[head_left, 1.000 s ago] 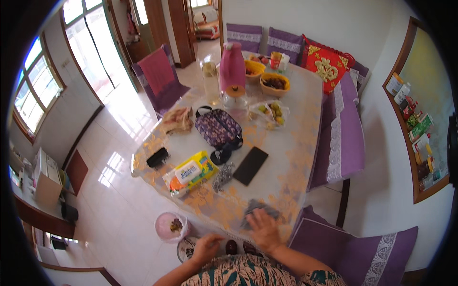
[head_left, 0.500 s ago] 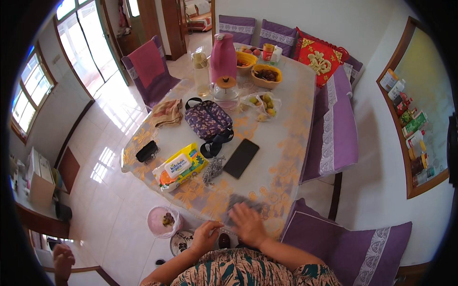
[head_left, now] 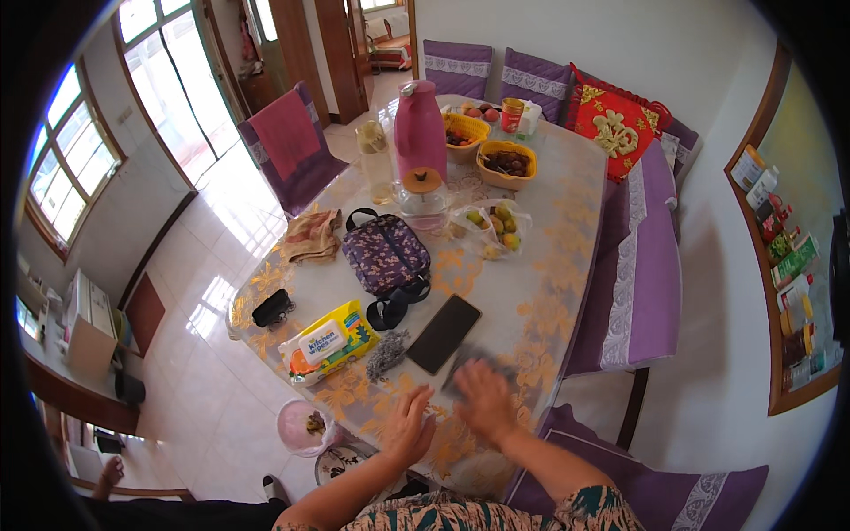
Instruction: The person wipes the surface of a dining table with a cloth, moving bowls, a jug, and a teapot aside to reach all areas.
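Observation:
My right hand (head_left: 482, 398) presses down on a dark grey cloth (head_left: 471, 357) on the near part of the patterned table (head_left: 549, 265); both are blurred with motion. The cloth lies just right of a black phone (head_left: 443, 334). My left hand (head_left: 412, 427) rests flat on the table near its front edge, fingers apart and holding nothing. A small grey crumpled thing (head_left: 387, 354) and a yellow pack of wipes (head_left: 326, 342) lie to its far left.
Farther back on the table are a purple flowered bag (head_left: 387, 255), a black pouch (head_left: 272, 308), a folded towel (head_left: 312, 235), a pink jug (head_left: 419, 133), bowls of fruit (head_left: 506, 162) and a bag of fruit (head_left: 493, 226). Purple chairs (head_left: 637, 283) line the right side. A pink bowl (head_left: 301, 425) sits on the floor.
My right hand has pushed the cloth farther onto the table, toward the phone. My left hand has come up from the table's edge onto its top.

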